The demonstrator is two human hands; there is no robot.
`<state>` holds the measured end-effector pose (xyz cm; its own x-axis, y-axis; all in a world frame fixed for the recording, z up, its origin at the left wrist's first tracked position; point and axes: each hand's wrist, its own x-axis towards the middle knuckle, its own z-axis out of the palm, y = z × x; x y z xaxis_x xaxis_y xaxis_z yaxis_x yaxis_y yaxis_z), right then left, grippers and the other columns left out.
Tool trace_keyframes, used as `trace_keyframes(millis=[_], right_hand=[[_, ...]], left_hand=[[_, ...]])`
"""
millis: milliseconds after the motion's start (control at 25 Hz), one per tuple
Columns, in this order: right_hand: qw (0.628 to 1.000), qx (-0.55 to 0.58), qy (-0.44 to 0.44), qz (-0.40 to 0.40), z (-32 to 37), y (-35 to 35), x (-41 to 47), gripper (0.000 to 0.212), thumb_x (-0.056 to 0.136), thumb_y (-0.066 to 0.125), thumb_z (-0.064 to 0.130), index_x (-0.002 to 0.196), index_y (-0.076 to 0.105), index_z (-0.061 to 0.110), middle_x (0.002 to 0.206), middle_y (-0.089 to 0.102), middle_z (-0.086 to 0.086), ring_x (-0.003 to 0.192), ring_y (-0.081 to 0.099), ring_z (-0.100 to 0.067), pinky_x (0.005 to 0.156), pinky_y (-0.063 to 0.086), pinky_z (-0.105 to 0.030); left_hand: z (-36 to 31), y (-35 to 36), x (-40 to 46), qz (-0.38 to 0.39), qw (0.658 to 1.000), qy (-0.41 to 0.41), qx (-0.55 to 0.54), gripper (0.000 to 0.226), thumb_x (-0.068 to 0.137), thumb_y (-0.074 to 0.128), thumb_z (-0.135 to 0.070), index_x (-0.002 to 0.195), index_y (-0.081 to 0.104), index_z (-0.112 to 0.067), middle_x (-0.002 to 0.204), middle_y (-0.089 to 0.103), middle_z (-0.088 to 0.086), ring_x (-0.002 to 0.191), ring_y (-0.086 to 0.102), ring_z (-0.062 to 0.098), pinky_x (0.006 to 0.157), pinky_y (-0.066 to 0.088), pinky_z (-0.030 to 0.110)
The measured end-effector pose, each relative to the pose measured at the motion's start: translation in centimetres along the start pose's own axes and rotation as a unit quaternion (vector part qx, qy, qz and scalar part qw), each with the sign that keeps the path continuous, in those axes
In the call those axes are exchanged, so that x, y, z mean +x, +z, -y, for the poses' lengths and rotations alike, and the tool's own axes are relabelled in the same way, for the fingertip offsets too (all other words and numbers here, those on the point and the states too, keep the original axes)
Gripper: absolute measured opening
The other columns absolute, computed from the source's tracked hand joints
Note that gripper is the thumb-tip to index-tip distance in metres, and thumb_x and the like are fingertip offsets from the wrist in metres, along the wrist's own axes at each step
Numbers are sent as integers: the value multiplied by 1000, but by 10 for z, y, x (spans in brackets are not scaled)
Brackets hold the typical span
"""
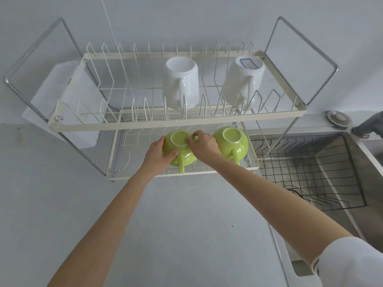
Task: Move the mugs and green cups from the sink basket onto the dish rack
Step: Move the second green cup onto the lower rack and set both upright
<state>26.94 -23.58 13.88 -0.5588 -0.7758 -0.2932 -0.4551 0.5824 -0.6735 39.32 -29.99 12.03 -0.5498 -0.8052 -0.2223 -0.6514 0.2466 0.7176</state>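
While both hands hold upturned green cup on lower rack, R mug base label unreadable, prob. printed.

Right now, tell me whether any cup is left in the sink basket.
No: the sink basket shows only bare wire, while both green cups and both white mugs sit on the dish rack.

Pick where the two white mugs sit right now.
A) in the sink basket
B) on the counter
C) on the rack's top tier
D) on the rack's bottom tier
C: both white mugs stand upside down on the top tier, above the green cups.
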Motion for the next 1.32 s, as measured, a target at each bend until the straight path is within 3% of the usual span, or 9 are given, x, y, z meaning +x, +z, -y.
trace_keyframes(millis=[120,200,360,440,560,640,920,1120,1320], right_hand=[[999,-24,-23,15,-6,-3,-3,47,93,41,36,130,42,8,126,52,-20,117,47,-35,94,40,-39],[998,-42,-55,7,-9,-8,-8,46,93,43,34,130,42,8,127,52,-20,116,49,-36,94,42,-41],[982,-63,-150,-92,-24,-29,-16,39,91,49,24,127,48,9,126,54,-18,114,52,-34,87,46,-40],[973,-99,-164,-126,-42,-42,-17,44,88,52,20,130,45,11,133,48,-17,123,42,-33,95,40,-41],[973,-163,-119,-109,-71,-54,-16,60,85,57,23,139,31,14,151,25,-13,139,19,-31,113,21,-43],[974,-174,-108,-102,-83,-56,-15,61,86,57,26,139,30,15,155,18,-9,142,14,-29,116,17,-43],[975,-161,-118,-93,-90,-62,-17,60,86,58,31,138,33,15,154,22,-2,140,21,-25,104,38,-45],[974,-174,-133,-60,-95,-72,-17,62,86,58,31,140,31,16,155,20,0,140,23,-23,104,38,-43],[976,-165,-121,-74,-100,-73,-18,63,85,59,30,140,31,15,155,20,1,137,29,-25,100,40,-42]], left_hand=[[-2,-2,2,-1,1000,12,23,61,85,57,-24,137,30,-5,139,38,21,129,36,33,108,33,45],[-3,-3,2,0,999,22,25,61,86,56,-24,138,29,-7,141,38,19,130,36,31,109,31,40],[-5,-2,-2,-8,998,47,32,68,82,61,-24,139,26,-11,144,33,16,133,31,28,109,25,36],[-8,1,-2,-14,998,55,28,76,80,64,-24,141,21,-11,148,26,15,136,25,29,112,20,37],[-14,8,0,-10,997,63,37,80,78,67,-25,141,19,-9,150,20,16,139,19,31,115,18,38],[-15,14,0,-9,995,80,67,75,79,65,-23,139,24,-7,149,21,17,138,20,31,112,17,36],[-22,28,-6,-29,989,94,109,66,84,58,-20,140,24,-8,154,13,14,140,14,32,114,14,37],[-27,34,-7,-21,989,89,113,67,85,57,-24,141,22,-12,155,10,10,141,12,32,115,17,40],[-34,45,-6,-12,989,92,118,67,86,55,-26,141,20,-13,156,8,9,142,10,32,115,17,41]])
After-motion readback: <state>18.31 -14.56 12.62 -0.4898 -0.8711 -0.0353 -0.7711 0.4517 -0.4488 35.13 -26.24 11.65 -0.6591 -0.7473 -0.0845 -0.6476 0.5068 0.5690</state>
